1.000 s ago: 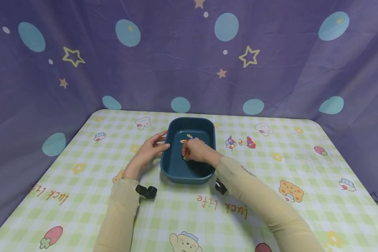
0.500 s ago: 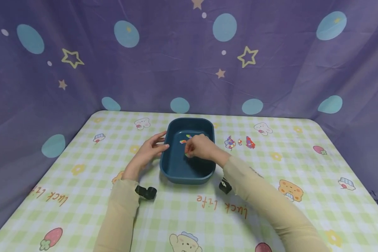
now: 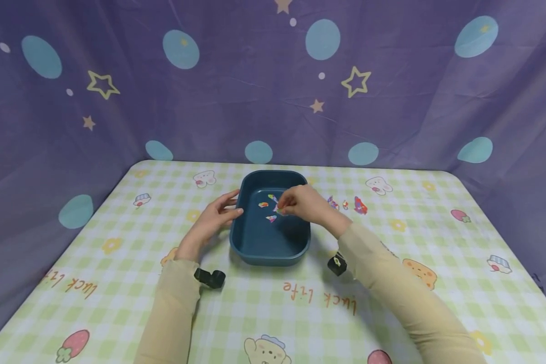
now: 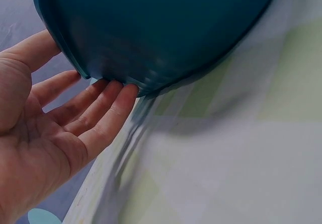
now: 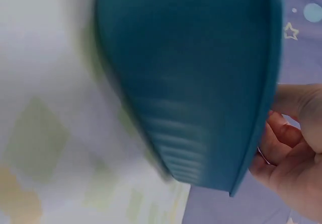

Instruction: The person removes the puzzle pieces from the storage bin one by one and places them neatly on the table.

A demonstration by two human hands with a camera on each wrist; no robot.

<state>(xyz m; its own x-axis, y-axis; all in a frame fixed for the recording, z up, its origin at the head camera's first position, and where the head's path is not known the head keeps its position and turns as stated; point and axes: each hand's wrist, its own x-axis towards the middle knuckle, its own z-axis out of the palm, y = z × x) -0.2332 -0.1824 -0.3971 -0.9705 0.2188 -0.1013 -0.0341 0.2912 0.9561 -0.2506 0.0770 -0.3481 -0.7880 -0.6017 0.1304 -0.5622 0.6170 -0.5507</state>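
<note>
A dark teal rectangular bin [image 3: 264,247] stands on the table. My left hand [image 3: 214,217] rests against its left side, thumb at the rim; in the left wrist view the fingers [image 4: 108,108] lie nearly straight along the outer wall. My right hand [image 3: 305,205] is over the bin's right half, thumb and fingertips together on a small colourful scrap [image 3: 277,208], partly covered by them. Other bright scraps lie on the bin floor: an orange one [image 3: 264,205], a green-and-purple one [image 3: 272,197] and a pinkish one [image 3: 271,218]. In the right wrist view the bin wall hides the fingertips.
Right of the bin, a red-and-purple scrap [image 3: 360,205], a tiny scrap [image 3: 345,205] and a purple scrap [image 3: 332,202], partly behind the right hand, lie on the checked tablecloth [image 3: 236,323]. A purple patterned curtain [image 3: 236,111] hangs behind the table.
My right hand has moved right and away from me, from the bin's middle toward its right side, with a bit of green at its fingertips. A pinkish scrap has come into view. The left hand stays.
</note>
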